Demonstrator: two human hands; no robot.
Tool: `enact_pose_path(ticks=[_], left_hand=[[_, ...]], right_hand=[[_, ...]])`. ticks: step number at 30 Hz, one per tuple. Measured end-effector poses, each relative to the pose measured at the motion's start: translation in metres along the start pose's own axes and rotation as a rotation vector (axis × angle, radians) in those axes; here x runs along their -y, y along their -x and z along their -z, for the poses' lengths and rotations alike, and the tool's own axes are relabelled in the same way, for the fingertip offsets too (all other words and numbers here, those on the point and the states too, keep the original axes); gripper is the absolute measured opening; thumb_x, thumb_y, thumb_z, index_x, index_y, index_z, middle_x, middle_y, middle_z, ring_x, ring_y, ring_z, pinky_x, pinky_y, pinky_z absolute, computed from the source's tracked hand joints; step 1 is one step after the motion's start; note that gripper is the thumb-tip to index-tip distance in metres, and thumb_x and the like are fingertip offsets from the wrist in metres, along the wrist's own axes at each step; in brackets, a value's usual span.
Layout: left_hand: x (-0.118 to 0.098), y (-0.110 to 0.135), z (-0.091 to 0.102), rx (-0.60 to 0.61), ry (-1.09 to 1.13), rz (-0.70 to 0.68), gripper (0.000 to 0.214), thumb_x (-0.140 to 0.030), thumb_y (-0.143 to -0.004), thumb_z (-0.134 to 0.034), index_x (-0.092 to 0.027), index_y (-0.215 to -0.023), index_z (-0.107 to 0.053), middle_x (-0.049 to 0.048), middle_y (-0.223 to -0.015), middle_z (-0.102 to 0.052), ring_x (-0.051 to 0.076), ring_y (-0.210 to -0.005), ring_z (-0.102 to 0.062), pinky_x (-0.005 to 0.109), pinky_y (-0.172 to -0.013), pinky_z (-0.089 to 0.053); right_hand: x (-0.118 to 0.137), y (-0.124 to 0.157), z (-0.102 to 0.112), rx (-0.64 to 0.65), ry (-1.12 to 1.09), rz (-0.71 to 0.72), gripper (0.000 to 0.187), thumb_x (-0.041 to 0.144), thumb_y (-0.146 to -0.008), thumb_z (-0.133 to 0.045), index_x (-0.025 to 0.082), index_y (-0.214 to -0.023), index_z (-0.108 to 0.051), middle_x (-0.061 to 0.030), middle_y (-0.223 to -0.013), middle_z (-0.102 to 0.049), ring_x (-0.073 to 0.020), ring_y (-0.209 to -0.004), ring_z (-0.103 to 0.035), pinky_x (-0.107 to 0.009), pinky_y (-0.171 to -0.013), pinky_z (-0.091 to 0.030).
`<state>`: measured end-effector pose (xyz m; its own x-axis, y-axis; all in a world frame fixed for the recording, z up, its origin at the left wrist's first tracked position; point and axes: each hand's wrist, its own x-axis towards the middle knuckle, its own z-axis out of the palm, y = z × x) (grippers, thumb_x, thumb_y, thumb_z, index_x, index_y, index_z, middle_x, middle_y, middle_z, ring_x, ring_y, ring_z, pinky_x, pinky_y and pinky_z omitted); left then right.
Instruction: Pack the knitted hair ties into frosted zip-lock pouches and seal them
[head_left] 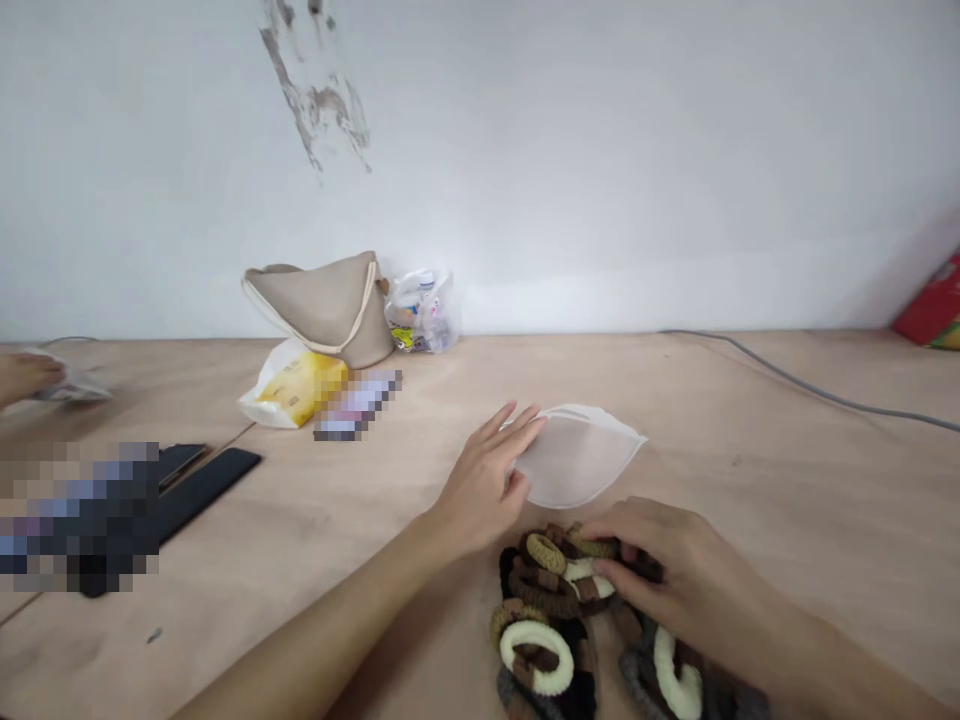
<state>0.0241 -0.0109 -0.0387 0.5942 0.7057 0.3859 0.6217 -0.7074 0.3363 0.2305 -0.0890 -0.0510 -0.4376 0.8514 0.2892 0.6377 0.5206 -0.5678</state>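
Rings (pixel 547 600), soft & round like hair ties, lie in a heap on the surface (pixel 787 480), close in front of the person. They're brown, tan, black, grey & cream. A few more are at the bottom, partly under the right hand (pixel 671 555). That hand bends over the heap w/ its thumb & fingers on the rings. Their tips look a bit apart, but I can't tell if the grip is clamped on one. The left hand (pixel 487 470) is on the L end of a flat, see-thru bag (pixel 574 460) just behind the heap. Its fingers fan out, tho I can't tell if that grip pinches the bag.

Far L, another person's hand (pixel 30 375) is at a shiny packet (pixel 82 385). By the wall (pixel 637 170) stands a big beige bag (pixel 322 300), w/ a clear sack of bits (pixel 424 315) just beside it. A yellow & white pack (pixel 300 385) lies in front, next to a blurred flat thing (pixel 360 400). Nearer, on the L, is a long black thing (pixel 214 490). A grey cord (pixel 787 375) & red box (pixel 930 305) are on the R.
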Motion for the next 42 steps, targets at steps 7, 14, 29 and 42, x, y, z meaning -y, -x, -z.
enact_pose_path(ticks=[7, 14, 29, 42], left_hand=[[0.000, -0.001, 0.001, -0.003, 0.010, -0.008, 0.065, -0.001, -0.070, -0.041, -0.015, -0.133, -0.044, 0.0062, -0.142, -0.042, 0.023, -0.137, -0.027, 0.046, -0.111, -0.030], [-0.002, 0.000, 0.003, 0.013, 0.003, 0.011, 0.065, -0.001, -0.071, -0.039, -0.017, -0.134, -0.044, 0.0046, -0.143, -0.041, 0.023, -0.137, -0.027, 0.045, -0.111, -0.030], [0.001, 0.000, 0.001, -0.018, 0.000, 0.001, 0.067, 0.000, -0.070, -0.038, -0.017, -0.134, -0.044, 0.0030, -0.141, -0.044, 0.023, -0.136, -0.029, 0.043, -0.111, -0.032], [0.001, 0.002, 0.001, -0.019, 0.020, 0.007, 0.068, 0.000, -0.068, -0.039, -0.017, -0.134, -0.045, 0.0032, -0.141, -0.044, 0.023, -0.136, -0.029, 0.043, -0.111, -0.033]], right_hand=[[0.001, -0.008, 0.007, -0.339, 0.008, 0.019, 0.026, 0.018, -0.084, -0.048, 0.025, -0.106, -0.061, -0.0050, -0.106, -0.065, -0.0134, -0.073, -0.062, -0.024, -0.057, -0.051], [0.027, -0.016, -0.012, -0.008, 0.008, 0.059, 0.018, 0.016, -0.082, -0.055, 0.024, -0.096, -0.063, -0.0016, -0.090, -0.068, -0.0164, -0.082, -0.061, -0.029, -0.073, -0.050], [0.061, -0.023, -0.026, 0.190, 0.186, 0.290, 0.006, 0.018, -0.078, -0.060, 0.022, -0.081, -0.063, 0.0012, -0.080, -0.067, -0.0177, -0.077, -0.056, -0.030, -0.066, -0.044], [0.054, -0.028, -0.021, 0.306, 0.363, 0.308, 0.006, 0.017, -0.072, -0.061, 0.021, -0.076, -0.060, -0.0013, -0.074, -0.065, -0.0209, -0.076, -0.054, -0.034, -0.069, -0.040]])
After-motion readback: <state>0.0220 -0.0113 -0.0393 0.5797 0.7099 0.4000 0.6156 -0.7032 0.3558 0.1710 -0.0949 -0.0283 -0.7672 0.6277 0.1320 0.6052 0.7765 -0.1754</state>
